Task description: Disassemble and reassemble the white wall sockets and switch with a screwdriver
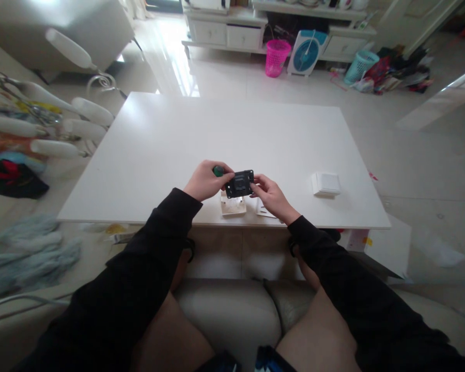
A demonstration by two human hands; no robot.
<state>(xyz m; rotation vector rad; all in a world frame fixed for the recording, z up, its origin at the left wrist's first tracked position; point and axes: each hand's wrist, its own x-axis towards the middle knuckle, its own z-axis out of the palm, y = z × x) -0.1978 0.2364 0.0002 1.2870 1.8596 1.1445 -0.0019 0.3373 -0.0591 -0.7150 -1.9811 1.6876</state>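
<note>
Over the table's near edge, both my hands hold a black rectangular plate (240,184) with corner holes, which looks like the inner part of a wall switch or socket. My left hand (205,181) pinches its left edge and also has a green tool handle (218,171) in its grip; any shaft is hidden. The fingers of my right hand (269,194) are closed on the plate's right edge. Just below it lies an open white wall box (233,205). A flat white cover piece (264,209) sits partly hidden under my right hand.
A stack of white square switch plates (326,184) stands on the right of the white table (217,129). White chandelier arms (67,111) reach in at the left. Beyond the table are a pink basket (277,58), a blue fan (307,53) and a turquoise basket (360,67).
</note>
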